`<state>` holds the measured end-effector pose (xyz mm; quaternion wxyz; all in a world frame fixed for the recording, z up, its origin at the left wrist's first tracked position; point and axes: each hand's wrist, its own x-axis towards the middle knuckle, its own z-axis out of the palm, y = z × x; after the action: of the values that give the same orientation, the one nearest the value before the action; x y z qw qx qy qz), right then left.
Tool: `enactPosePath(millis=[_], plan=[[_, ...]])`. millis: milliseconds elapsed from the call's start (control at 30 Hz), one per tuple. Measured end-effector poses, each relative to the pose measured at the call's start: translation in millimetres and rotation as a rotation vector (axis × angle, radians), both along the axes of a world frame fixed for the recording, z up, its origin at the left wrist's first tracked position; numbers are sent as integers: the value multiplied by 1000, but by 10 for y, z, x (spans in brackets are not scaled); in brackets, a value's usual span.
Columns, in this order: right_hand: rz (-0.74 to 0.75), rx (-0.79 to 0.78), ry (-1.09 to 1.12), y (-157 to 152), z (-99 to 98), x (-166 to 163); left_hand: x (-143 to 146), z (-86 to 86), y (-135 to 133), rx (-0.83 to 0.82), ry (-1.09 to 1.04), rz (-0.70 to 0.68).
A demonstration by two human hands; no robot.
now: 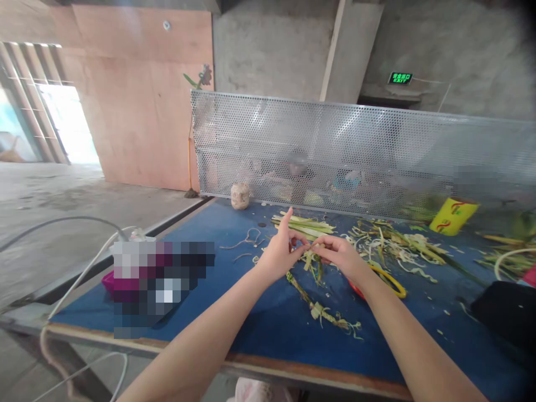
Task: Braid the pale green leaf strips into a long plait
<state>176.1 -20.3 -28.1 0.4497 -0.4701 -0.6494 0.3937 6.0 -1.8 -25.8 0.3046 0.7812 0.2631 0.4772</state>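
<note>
My left hand (281, 251) and my right hand (340, 255) meet over the middle of the table, thumbs and forefingers pinched together. Pale plant strips (310, 259) show at and just below the fingertips; my left index finger points up. From beneath the hands, a twisted braid of plant strips (304, 293) runs along the table toward me, ending in frayed bits. Just beyond the hands lies a bundle of flat green-white leaf strips (310, 226). Scissors with a yellow and red handle (396, 287) lie partly hidden behind my right forearm.
Loose leaf shreds (402, 248) litter the right of the blue table (251, 340). A yellow roll (454, 216) and a lumpy pale jar (240, 196) stand near the perforated metal screen (355, 139). A magenta container (109, 283), partly blurred out, and a white cable (84, 273) are at left.
</note>
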Motion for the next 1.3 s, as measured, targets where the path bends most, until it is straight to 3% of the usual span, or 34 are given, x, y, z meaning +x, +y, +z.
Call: enactPosePath(millis=[167,333,700,900,1033,1067,1167,1300], plan=[[-22,-8,-72,36,-40,66,20,-41,-8,-91,-74,-60],[-14,-49,-125,30,-26,75,37,-62,-18,-137,-96,-20],[-77,-208,-159,-17,47,74,49,-92,-8,-141,-52,-55],[45,-315,-193,85,177,92,52,-138,38,-139,-57,1],[78,-347,-437,243,343,48,70,-191,78,-189,-103,48],[36,-288,-540,294,388,-14,79,-206,87,-209,-122,47],[-128,106,-749,433,503,-370,107,-247,113,-279,-171,26],[-143,309,-1079,513,594,-1015,111,-270,178,-396,-310,126]])
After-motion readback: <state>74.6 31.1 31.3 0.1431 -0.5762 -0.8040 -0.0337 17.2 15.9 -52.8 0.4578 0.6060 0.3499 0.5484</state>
